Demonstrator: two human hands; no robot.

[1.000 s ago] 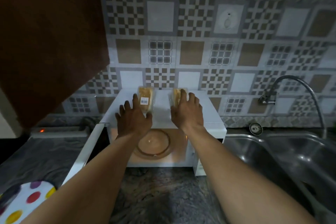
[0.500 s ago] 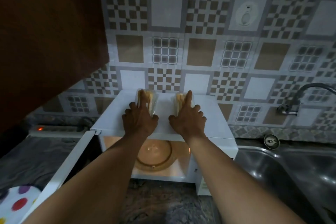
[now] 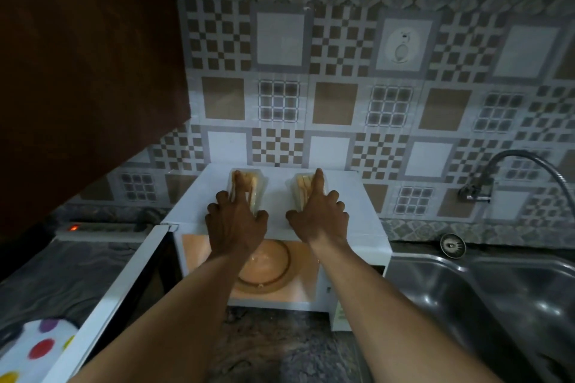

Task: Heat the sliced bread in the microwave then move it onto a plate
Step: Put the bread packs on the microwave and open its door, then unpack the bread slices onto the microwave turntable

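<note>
On top of the open microwave I see my left hand and right hand, fingers each closing around a clear pack of sliced bread, another pack beside it.

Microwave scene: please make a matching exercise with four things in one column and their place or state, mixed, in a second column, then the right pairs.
1. microwave door
2. bread packs
3. glass turntable
4. sink

a. right of the microwave
b. on top of the microwave, under the hands
c. swung open to the left
d. inside the lit cavity, bare

Pairs: 1-c, 2-b, 3-d, 4-a
</note>
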